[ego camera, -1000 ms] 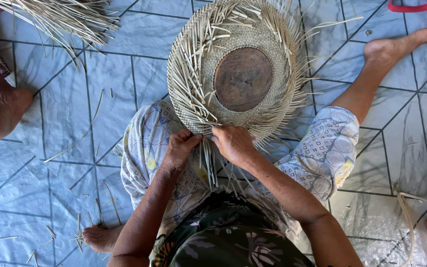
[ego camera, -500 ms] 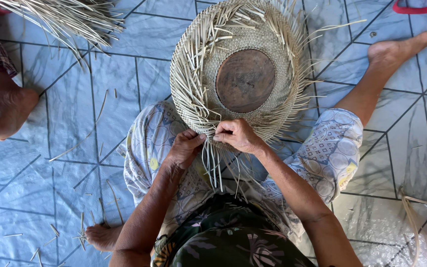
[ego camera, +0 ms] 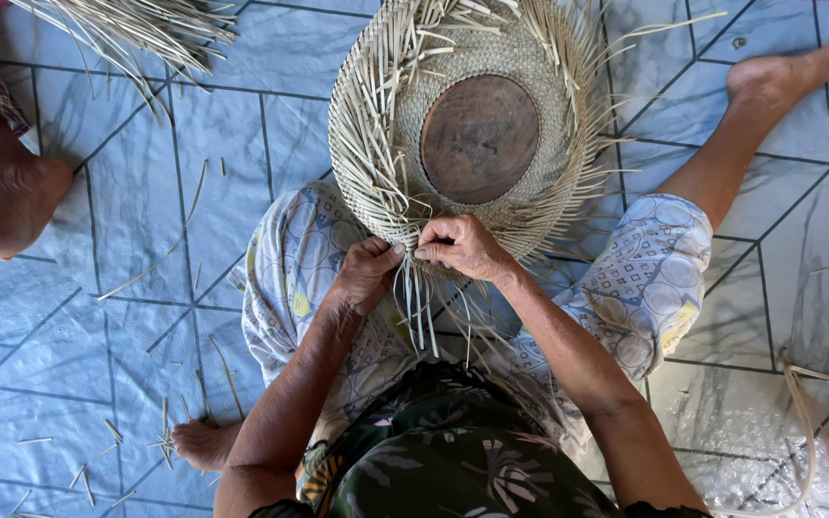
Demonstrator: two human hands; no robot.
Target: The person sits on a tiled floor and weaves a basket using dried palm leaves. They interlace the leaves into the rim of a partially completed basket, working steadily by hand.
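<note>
Straw hat [ego camera: 477, 134], half woven, lies crown-up over the person's lap on the floor, its near brim edge touching both hands. Right hand [ego camera: 462, 247] pinches strands at that edge; left hand [ego camera: 367, 273] is closed on loose strips [ego camera: 414, 307] that hang toward the body, long axis pointing away from the brim. Fingertips are hidden among the straw. Another person's foot [ego camera: 11, 201] rests near the floor's left edge.

left hand [ego camera: 368, 273]: curled closed, knuckles up, forearm reaching forward
right hand [ego camera: 462, 247]: fingers pinched together, just beside the left
legs: spread wide, bare feet
</note>
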